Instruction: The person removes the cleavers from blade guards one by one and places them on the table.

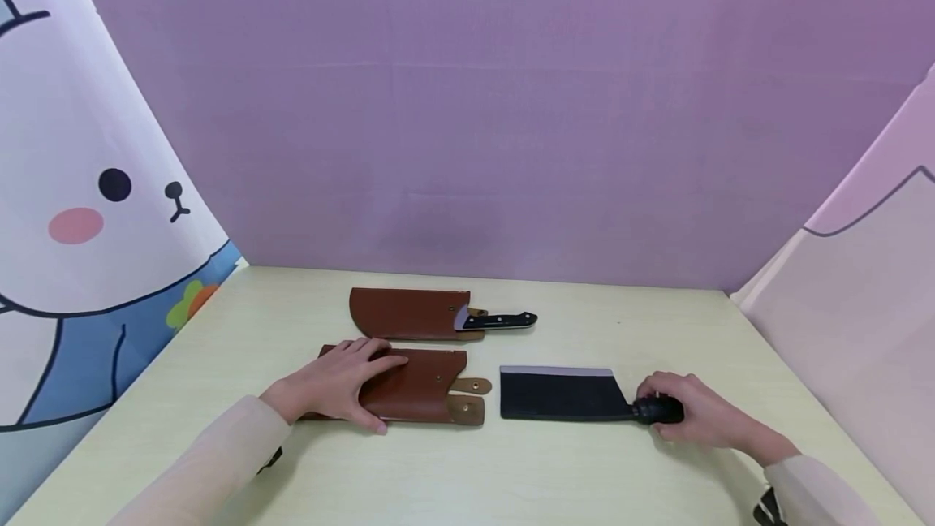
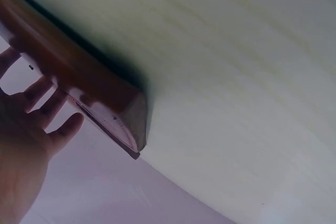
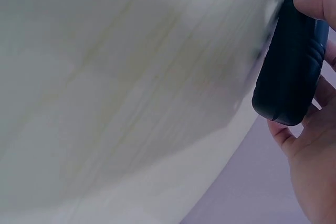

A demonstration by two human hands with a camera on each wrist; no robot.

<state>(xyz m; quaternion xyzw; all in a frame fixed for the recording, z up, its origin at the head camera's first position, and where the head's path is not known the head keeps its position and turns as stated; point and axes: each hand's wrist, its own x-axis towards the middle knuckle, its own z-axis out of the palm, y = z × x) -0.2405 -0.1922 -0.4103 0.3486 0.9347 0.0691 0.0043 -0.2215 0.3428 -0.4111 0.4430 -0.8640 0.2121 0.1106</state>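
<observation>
On the table (image 1: 570,477), left hand (image 1: 338,382) splays over sheath (image 1: 420,384).

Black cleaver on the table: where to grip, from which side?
Best by its black handle, coming from the right: the cleaver lies flat with the handle pointing that way, and the broad blade, its pale edge facing the far side, extends left. The right hand holds that handle.

There are two sheaths: a far sheath (image 1: 402,314) and a near sheath (image 1: 420,390); two knives: a far knife (image 1: 504,321) and a near knife (image 1: 557,394) on the right; one desk (image 1: 555,477) carrying all four.
</observation>
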